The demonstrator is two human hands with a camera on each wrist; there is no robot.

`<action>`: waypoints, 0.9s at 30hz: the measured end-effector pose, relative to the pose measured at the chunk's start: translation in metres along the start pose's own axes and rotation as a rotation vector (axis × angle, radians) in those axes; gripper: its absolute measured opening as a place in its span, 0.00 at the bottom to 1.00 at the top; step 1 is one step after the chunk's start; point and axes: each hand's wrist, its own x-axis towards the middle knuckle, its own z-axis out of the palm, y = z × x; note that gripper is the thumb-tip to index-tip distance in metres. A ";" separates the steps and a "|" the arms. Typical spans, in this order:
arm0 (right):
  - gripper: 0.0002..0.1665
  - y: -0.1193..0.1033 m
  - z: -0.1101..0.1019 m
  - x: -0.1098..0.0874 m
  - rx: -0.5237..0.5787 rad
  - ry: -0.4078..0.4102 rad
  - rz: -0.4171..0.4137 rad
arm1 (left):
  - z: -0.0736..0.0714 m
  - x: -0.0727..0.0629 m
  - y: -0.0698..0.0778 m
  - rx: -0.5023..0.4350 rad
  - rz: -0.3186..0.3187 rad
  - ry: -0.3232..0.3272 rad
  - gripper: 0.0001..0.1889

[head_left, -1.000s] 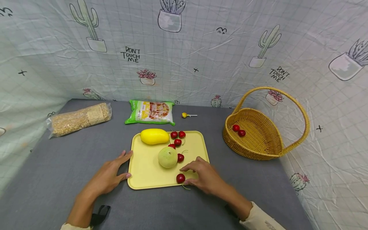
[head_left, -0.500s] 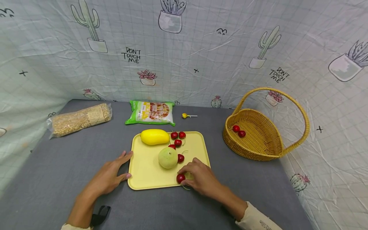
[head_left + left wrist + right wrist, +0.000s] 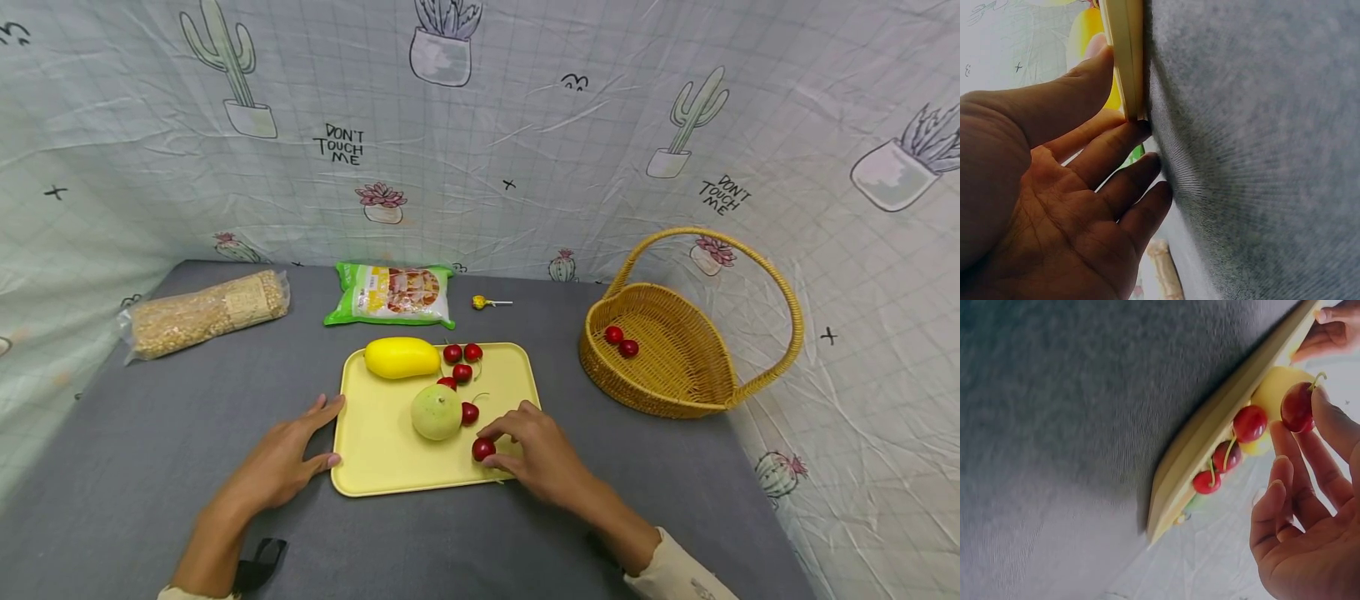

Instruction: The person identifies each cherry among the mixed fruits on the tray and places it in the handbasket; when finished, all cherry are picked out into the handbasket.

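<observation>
My right hand [image 3: 543,457] pinches a dark red cherry [image 3: 483,450] between thumb and fingers, over the front right of a yellow tray [image 3: 375,471]. In the right wrist view, this cherry [image 3: 1297,407] is raised off the tray, its stem beside the thumb. My left hand [image 3: 281,458] rests at the tray's left edge, thumb and fingers spread and touching the rim [image 3: 1124,62]. On the tray lie a yellow mango [image 3: 401,357], a round pale green fruit [image 3: 435,412] and several cherries [image 3: 462,373], one partly hidden behind the green fruit.
A wicker basket [image 3: 652,407] with a tall handle stands at the right, two cherries [image 3: 621,342] inside. Along the back lie a bag of yellow kernels [image 3: 210,315], a green-and-white food packet [image 3: 392,294] and a lollipop [image 3: 480,302]. A patterned cloth hangs behind.
My right thumb and fingers have closed on the front cherry, then lifted it slightly back and to the right. The left hand has stayed at the tray's edge.
</observation>
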 end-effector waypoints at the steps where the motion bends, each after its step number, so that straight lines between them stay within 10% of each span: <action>1: 0.18 0.001 -0.001 0.000 0.004 0.009 -0.001 | 0.000 0.000 0.000 -0.002 0.000 0.000 0.45; 27: 0.21 0.026 -0.050 -0.005 -0.080 0.201 0.094 | 0.000 0.001 -0.001 -0.010 -0.009 -0.014 0.45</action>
